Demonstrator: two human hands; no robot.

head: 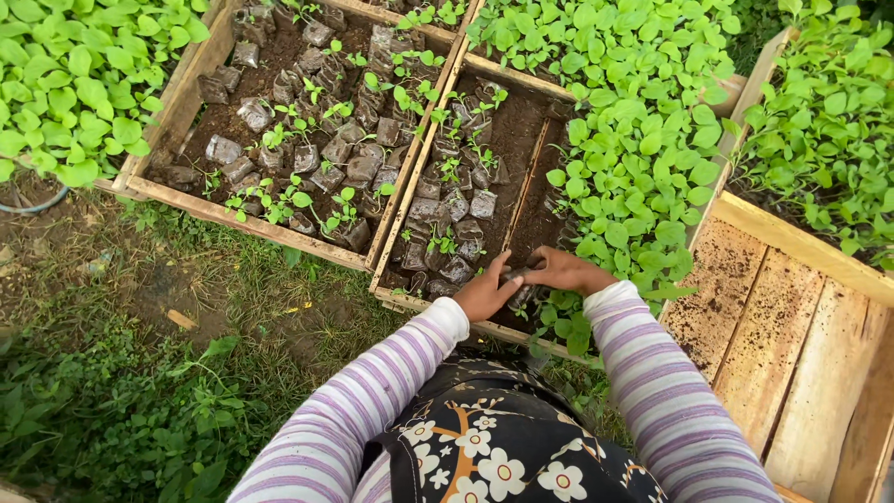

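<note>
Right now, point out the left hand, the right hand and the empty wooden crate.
left hand (pixel 484 293), head view, back of hand.
right hand (pixel 566 271), head view, knuckles.
empty wooden crate (pixel 778 326), head view, bare bottom board.

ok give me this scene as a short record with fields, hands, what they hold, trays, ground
setting: outdoor seedling nursery seen from above
left hand: grips a small dark soil-filled bag at the near edge of the middle wooden tray
right hand: on the same bag, from the other side
middle tray: part filled with small bags, some with sprouts
left tray: scattered bags with seedlings
right tray: bare wood with soil crumbs
leafy seedlings: dense, beside the right hand
ground: grass and weeds
</note>
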